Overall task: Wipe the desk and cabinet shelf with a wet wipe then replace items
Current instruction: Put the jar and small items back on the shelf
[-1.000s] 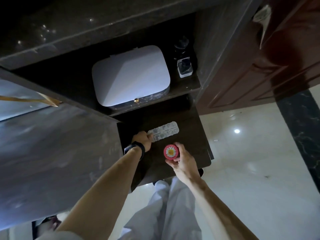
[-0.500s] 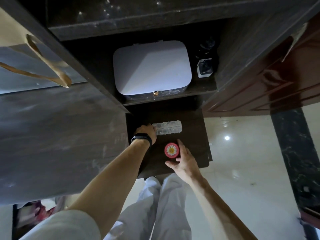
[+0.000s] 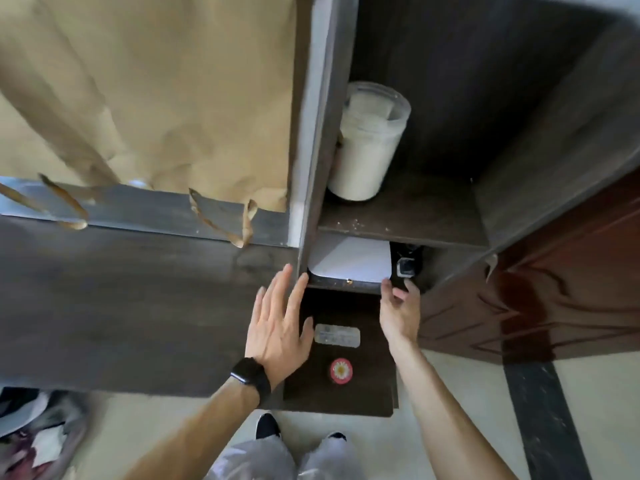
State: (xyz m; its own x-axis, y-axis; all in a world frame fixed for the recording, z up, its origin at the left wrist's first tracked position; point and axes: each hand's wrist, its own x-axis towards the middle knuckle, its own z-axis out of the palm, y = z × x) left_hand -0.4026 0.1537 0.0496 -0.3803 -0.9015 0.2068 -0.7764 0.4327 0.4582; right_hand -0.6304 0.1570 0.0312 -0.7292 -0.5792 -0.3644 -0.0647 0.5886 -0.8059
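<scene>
Fingers [image 3: 282, 287] of left hand [image 3: 277, 336] and right hand [image 3: 399, 315] now loose, empty, off blister pack [image 3: 337, 336] and red tin [image 3: 341, 371]

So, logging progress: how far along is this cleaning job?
Done: blister pack and red tin lie on the low shelf. In hand: nothing; left hand and right hand, open, reach toward the white box. Left: specks on the upper shelf by the jar; no wipe in view.

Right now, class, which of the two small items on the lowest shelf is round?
The red tin, nearest the shelf's front edge; the blister pack behind it is a flat rectangle.
</scene>
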